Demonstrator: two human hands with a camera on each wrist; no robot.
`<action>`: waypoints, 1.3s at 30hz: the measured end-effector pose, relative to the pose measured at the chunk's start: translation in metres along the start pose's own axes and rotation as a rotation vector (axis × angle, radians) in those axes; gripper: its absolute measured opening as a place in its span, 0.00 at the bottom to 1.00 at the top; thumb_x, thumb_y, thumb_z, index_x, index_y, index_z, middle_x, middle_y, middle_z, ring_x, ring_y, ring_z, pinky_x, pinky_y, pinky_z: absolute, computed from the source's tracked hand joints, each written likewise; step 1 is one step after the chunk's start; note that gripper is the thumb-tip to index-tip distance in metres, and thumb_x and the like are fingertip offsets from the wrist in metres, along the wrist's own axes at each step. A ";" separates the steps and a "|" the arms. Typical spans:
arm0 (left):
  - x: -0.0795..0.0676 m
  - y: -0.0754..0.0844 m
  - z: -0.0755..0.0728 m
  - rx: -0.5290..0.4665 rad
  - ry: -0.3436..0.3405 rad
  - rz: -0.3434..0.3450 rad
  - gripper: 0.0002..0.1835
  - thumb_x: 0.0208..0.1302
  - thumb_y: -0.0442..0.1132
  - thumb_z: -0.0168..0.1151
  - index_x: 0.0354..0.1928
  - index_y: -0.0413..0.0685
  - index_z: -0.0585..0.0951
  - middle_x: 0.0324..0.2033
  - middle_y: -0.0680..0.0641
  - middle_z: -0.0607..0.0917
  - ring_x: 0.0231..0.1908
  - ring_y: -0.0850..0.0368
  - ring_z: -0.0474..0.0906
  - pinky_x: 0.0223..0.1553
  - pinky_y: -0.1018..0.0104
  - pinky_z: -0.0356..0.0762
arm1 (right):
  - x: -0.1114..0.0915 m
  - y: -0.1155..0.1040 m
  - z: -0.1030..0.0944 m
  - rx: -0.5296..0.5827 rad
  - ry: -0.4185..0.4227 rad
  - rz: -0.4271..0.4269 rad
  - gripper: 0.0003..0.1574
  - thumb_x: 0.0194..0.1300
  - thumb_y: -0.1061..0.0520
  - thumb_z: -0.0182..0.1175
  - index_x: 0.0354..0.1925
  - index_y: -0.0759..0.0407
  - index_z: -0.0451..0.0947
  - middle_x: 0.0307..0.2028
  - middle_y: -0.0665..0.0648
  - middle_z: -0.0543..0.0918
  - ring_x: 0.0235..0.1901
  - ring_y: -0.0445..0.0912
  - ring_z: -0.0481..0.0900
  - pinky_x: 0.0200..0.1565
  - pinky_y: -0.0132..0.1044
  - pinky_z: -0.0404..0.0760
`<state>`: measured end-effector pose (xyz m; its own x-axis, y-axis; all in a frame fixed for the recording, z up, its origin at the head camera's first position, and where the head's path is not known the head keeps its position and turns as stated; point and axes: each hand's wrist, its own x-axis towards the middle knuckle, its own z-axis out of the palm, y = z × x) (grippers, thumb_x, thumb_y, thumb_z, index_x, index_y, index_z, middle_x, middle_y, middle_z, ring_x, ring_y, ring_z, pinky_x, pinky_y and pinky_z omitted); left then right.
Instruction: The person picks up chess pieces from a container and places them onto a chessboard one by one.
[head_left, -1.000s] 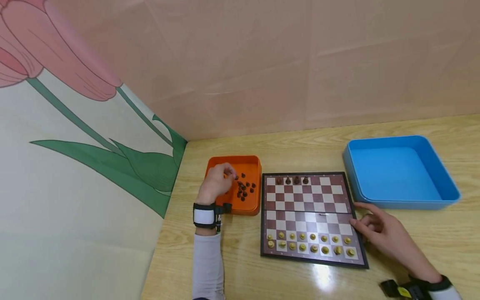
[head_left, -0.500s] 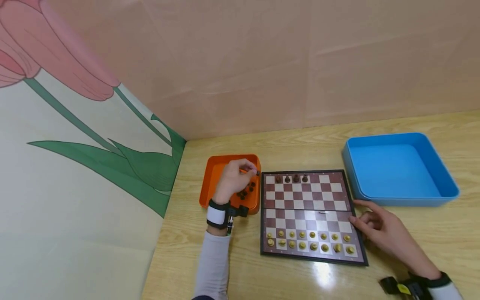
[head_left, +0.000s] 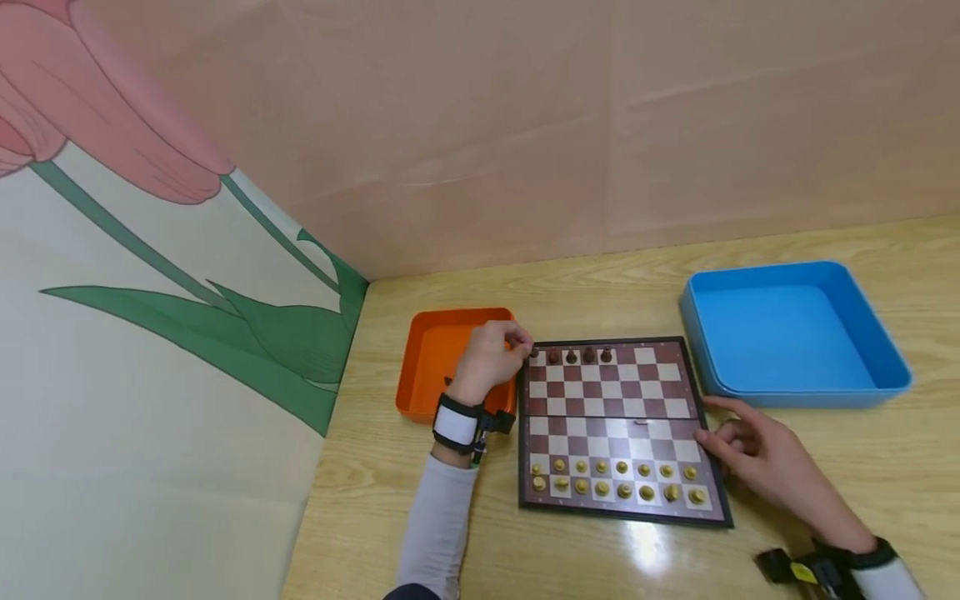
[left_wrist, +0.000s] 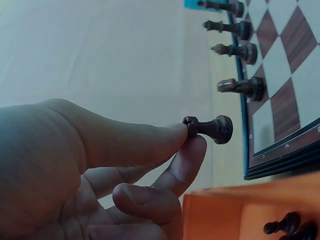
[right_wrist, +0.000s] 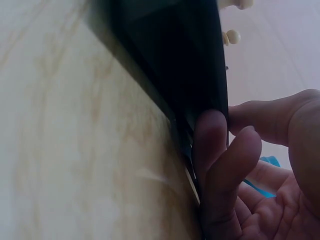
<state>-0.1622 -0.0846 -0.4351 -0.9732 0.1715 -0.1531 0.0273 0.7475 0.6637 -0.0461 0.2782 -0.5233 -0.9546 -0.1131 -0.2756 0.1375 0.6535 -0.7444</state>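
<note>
In the head view, my left hand (head_left: pixel 491 360) is at the far left corner of the chessboard (head_left: pixel 633 407). Its thumb and fingertip pinch a black rook (left_wrist: pixel 221 129) by the top, base pointing toward the board in the left wrist view. A black knight (left_wrist: pixel 245 88) stands on the square beside the empty corner, and more black pieces (head_left: pixel 588 356) follow in that far row. Two rows of gold pieces (head_left: pixel 624 492) line the near side. My right hand (head_left: pixel 772 462) grips the board's right edge, thumb on top and a finger against the side.
An orange tray (head_left: pixel 431 350) left of the board holds loose black pieces (left_wrist: pixel 286 225), partly hidden behind my left hand in the head view. At the back right stands a blue tray (head_left: pixel 798 337). A wall meets the wooden table (head_left: pixel 592 287) behind.
My left hand has moved right, out of the orange tray to the board's far left corner, carrying the rook. The right hand keeps its hold on the board's edge.
</note>
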 end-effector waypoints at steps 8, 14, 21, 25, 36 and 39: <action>0.005 0.000 0.007 0.046 0.001 0.003 0.05 0.77 0.40 0.67 0.45 0.50 0.90 0.36 0.51 0.86 0.31 0.55 0.77 0.28 0.67 0.76 | 0.000 -0.002 0.002 0.005 0.010 -0.015 0.44 0.81 0.43 0.61 0.78 0.69 0.60 0.37 0.56 0.87 0.30 0.46 0.82 0.30 0.36 0.85; 0.006 0.001 0.009 0.073 0.006 0.004 0.06 0.76 0.40 0.67 0.45 0.50 0.90 0.35 0.51 0.86 0.30 0.56 0.78 0.26 0.67 0.75 | 0.000 -0.001 0.002 0.010 0.013 -0.023 0.44 0.81 0.44 0.61 0.78 0.69 0.60 0.36 0.56 0.87 0.29 0.45 0.82 0.30 0.36 0.85; 0.007 0.003 0.011 0.121 0.015 0.000 0.05 0.76 0.40 0.68 0.44 0.51 0.91 0.32 0.54 0.85 0.27 0.57 0.77 0.25 0.67 0.73 | -0.001 0.000 0.002 0.014 0.009 -0.027 0.44 0.81 0.45 0.60 0.79 0.69 0.60 0.36 0.56 0.87 0.28 0.45 0.82 0.29 0.36 0.85; 0.008 0.003 0.012 0.134 0.023 0.000 0.05 0.76 0.40 0.68 0.43 0.51 0.91 0.31 0.54 0.85 0.26 0.57 0.77 0.24 0.67 0.73 | -0.001 -0.001 0.001 0.014 0.014 -0.028 0.44 0.81 0.45 0.61 0.78 0.69 0.60 0.36 0.56 0.87 0.28 0.45 0.82 0.29 0.36 0.85; 0.008 0.002 0.016 0.180 0.043 0.013 0.04 0.75 0.41 0.69 0.41 0.54 0.90 0.30 0.55 0.85 0.26 0.58 0.77 0.24 0.67 0.74 | -0.001 0.001 0.002 0.008 0.013 -0.028 0.43 0.81 0.45 0.61 0.78 0.69 0.60 0.36 0.56 0.87 0.28 0.45 0.82 0.29 0.36 0.85; 0.007 0.002 0.018 0.193 0.046 0.015 0.04 0.75 0.42 0.69 0.41 0.54 0.90 0.30 0.55 0.85 0.26 0.58 0.77 0.23 0.67 0.74 | -0.001 0.001 0.002 0.007 0.006 -0.017 0.44 0.81 0.44 0.61 0.78 0.69 0.60 0.36 0.55 0.87 0.29 0.46 0.82 0.30 0.36 0.85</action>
<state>-0.1653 -0.0706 -0.4479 -0.9816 0.1574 -0.1077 0.0808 0.8547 0.5127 -0.0441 0.2778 -0.5248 -0.9583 -0.1194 -0.2594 0.1234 0.6461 -0.7532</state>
